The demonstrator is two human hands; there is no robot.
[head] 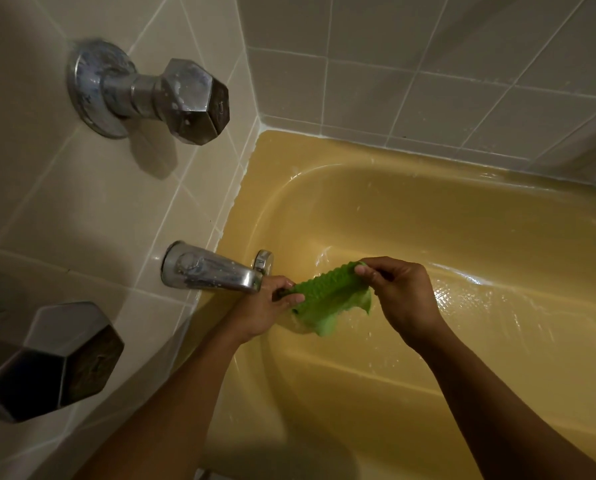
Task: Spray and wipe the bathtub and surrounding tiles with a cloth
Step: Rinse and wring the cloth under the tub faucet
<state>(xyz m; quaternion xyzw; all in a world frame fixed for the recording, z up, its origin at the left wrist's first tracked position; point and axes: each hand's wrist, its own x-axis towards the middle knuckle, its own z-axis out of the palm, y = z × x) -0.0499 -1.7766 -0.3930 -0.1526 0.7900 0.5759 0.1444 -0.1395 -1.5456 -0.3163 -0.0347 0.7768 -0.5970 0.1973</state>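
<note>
On the left wall the beige tiles carry two chrome six-sided knobs, the nearer knob low and dark, the farther knob speckled with droplets. Right of them the chrome spout juts out over the tub's end. Just under its tip the left hand has its grip clenched on one end of the green cloth, thumb on top. The cloth, nubbly and rolled, stretches across to the right hand, whose grip pinches the other end with curled fingers; a loose flap hangs below. It is held in the air above the yellow bathtub, touching neither tub nor wall. The tub floor on the right shines wet. I see no spray bottle.

I'd guess the cloth is being wrung or refolded before more wiping. The left knuckles sit very near the spout, so a hard twist could knock them against it. A slack pinch would drop the cloth into the wet basin. Leaning in over that slick surface also invites a slip.
</note>
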